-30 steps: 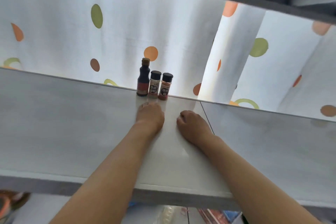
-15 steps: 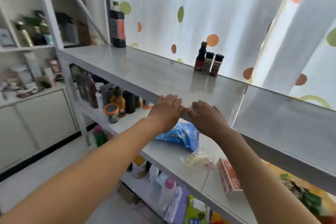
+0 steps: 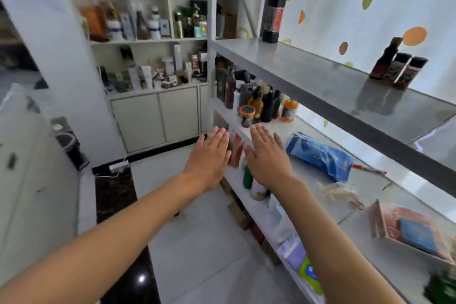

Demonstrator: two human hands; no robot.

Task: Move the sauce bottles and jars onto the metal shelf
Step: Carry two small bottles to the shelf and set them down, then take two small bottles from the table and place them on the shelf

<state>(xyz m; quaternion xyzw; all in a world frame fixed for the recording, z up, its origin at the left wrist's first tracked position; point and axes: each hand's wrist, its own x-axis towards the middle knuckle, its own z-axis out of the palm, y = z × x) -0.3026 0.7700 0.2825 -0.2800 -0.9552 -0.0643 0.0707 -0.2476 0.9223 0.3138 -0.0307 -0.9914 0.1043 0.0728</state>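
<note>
Hands first, in the single head view: the left hand (image 3: 209, 155) and the right hand (image 3: 267, 153) float side by side at the centre of the frame, palms down, fingers straight and close together, holding nothing. They hover in front of the edge of the middle shelf (image 3: 308, 173), apparently between grabs, and by my reading they are heading toward the cluster of bottles and jars (image 3: 254, 103) packed at the far end of that shelf, just above the fingertips in the picture.

That cluster is the stock left to move, I judge: dark tall bottles, an amber one, an orange-labelled bottle (image 3: 289, 111), and a small jar with an orange lid (image 3: 246, 116) standing nearest the edge, so easiest to take first.

Up at the right of the frame, the metal shelf (image 3: 308, 74) already carries three small containers (image 3: 398, 66) set tight together in a row near its back edge, one dark sauce bottle and two black-capped jars with reddish bodies, all upright. A large dark bottle (image 3: 274, 16) stands alone at the shelf's far corner, top centre. Grouping them tight leaves room for more.
</note>
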